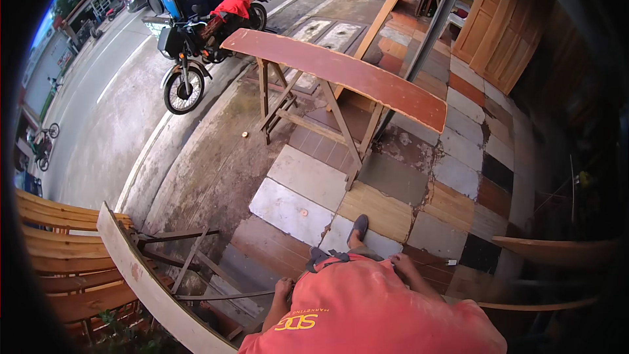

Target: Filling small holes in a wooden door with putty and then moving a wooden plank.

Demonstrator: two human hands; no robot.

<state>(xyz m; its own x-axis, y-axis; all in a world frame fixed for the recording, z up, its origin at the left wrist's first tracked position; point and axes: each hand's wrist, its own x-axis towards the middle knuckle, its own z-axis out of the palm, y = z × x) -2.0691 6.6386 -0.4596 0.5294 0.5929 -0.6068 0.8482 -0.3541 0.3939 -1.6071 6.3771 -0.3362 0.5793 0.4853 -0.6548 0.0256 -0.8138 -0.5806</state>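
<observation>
Both hands sit at the waist of the salmon-pink shirt (367, 308): the left hand (284, 286) loosely curled and empty, the right hand (401, 263) pinching the hem. The nearest workpiece, a pale curved wooden plank (141, 275), rests on a trestle (190, 259) just left of the left hand; it looks stiff, fairly heavy, best gripped along its edges.

Board (341, 72): reddish-brown wood, smooth, matt.
Trestles (347, 137): bare, rough timber.
Floor (308, 177): worn patchwork tiles.
Shirt (367, 308): matt orange cloth.
</observation>
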